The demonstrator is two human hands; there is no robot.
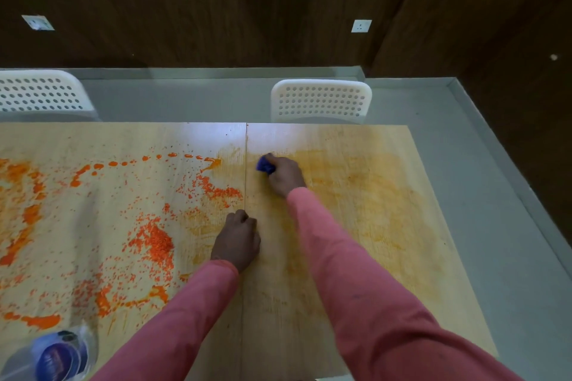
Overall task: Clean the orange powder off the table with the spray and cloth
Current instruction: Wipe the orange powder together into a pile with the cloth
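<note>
Gripping the blue cloth [265, 165] near the bench's [356, 303] far edge, the right hand [283, 175] risks smearing orange powder [154, 241] rightward; left hand [236, 241] rests with fingers curled, empty.

The powder [154, 241] lay across the table's [356, 303] left half; the spray bottle [58, 356] stood at its near-left corner — two chairs [322, 100] behind the far edge.

The light wooden table [309, 334] consists of two panels joined at a centre seam. Wet orange powder [154, 241] covers the left panel; faint orange smears [365, 189] cover the right. A spray bottle [58, 356] stands at the near-left corner.
</note>
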